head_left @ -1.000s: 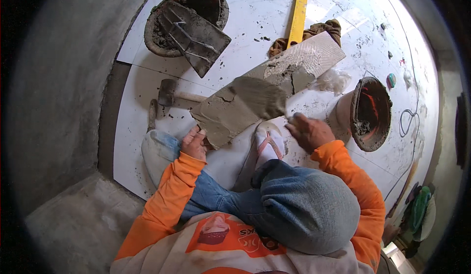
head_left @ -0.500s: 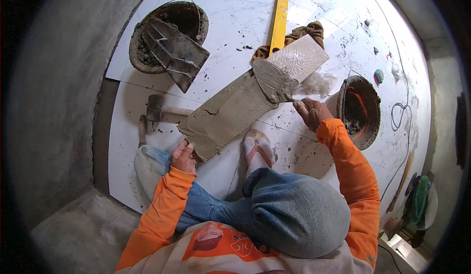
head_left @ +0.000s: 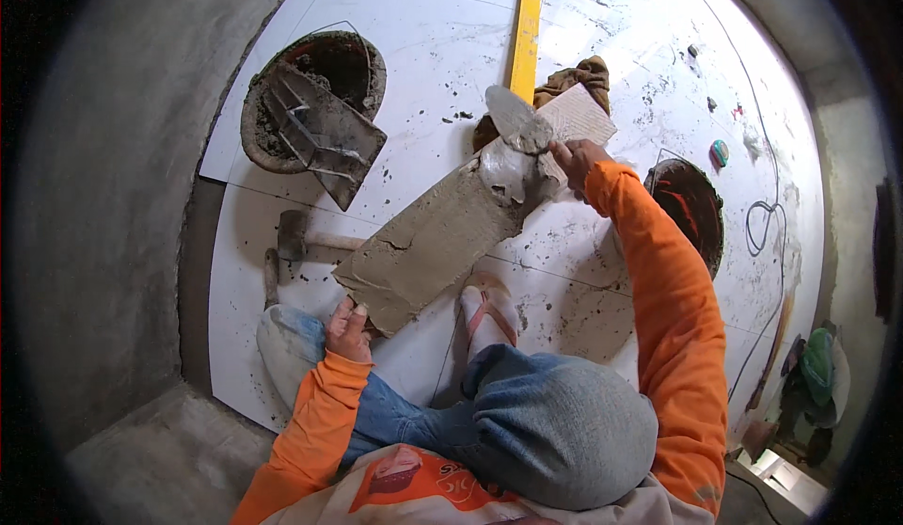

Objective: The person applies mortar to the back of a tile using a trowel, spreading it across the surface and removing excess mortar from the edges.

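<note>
A long narrow tile lies slantwise in front of me, its ridged back [head_left: 577, 116] bare at the far end. Grey mortar [head_left: 433, 238] coats the rest, with a smooth shiny patch below the trowel. My left hand [head_left: 349, 331] is closed on the tile's near-left corner. In my right hand [head_left: 580, 165] is the handle of a rounded trowel [head_left: 513, 114]. Its blade is tilted over the far part of the tile, pointing away to the left, with mortar near the handle. The fingers hide most of the handle.
A mortar bucket [head_left: 252, 145] with a metal scoop [head_left: 353, 153] stands far left; another bucket [head_left: 712, 207] is at right. Beside the tile lie a mallet [head_left: 293, 235], a yellow level [head_left: 527, 40] and brown cloth [head_left: 591, 75]. My sandalled foot [head_left: 487, 310] is close by. A cable [head_left: 764, 219] runs along the right.
My right hand has moved away from me and slightly left, turning the trowel up off the mortar. The shiny patch now shows beneath it. My left hand keeps its grip on the corner.
</note>
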`<state>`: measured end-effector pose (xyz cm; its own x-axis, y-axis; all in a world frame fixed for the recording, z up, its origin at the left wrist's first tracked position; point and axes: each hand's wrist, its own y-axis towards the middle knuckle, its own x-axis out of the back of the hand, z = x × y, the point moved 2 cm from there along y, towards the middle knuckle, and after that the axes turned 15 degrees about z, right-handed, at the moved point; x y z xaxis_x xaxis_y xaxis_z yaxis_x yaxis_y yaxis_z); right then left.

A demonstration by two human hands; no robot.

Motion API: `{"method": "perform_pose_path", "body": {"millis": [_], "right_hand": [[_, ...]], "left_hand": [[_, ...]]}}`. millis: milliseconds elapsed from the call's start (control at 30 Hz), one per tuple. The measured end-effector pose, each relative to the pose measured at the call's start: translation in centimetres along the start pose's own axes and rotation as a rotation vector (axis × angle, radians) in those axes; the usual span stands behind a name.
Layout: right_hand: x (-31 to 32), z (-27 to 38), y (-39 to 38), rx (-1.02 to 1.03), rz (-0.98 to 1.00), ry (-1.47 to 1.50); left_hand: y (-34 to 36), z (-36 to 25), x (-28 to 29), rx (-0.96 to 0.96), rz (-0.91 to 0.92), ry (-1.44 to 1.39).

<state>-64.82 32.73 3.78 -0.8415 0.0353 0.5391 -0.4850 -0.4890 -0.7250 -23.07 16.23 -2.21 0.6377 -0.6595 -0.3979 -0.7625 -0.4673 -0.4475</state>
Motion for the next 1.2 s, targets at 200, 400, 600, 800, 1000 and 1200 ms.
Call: {"method": "perform_pose_path", "body": {"millis": [200,400,600,800,1000,1200], "right_hand": [[-1.1,-0.3,-2.8,0.083,0.021,0.410],[-6.7,2.6,-6.8,0.051,0.180,0.485],[-9.8,4.8,-9.6,0.190,0.207,0.227],[-13.0,3.5,-11.8,0.481,0.206,-0.068],[-10.4,-0.7,-13.6,0.242,-0.018,-0.282],[-10.9,-4.2,-15.6,0.379,-0.231,0.097]], "left_hand": [[-0.3,-0.5,-0.1,-0.022,-0.044,0.193],[-0.4,0.2,1.0,-0.075,-0.068,0.255],[-0.6,-1.8,-1.1,-0.140,-0.034,0.267],[-0.8,-2.1,-1.7,-0.065,0.040,0.026],[-0.8,-1.8,-0.8,-0.031,0.024,-0.101],[-0.6,-2.4,-0.7,0.030,0.085,-0.086]]}}
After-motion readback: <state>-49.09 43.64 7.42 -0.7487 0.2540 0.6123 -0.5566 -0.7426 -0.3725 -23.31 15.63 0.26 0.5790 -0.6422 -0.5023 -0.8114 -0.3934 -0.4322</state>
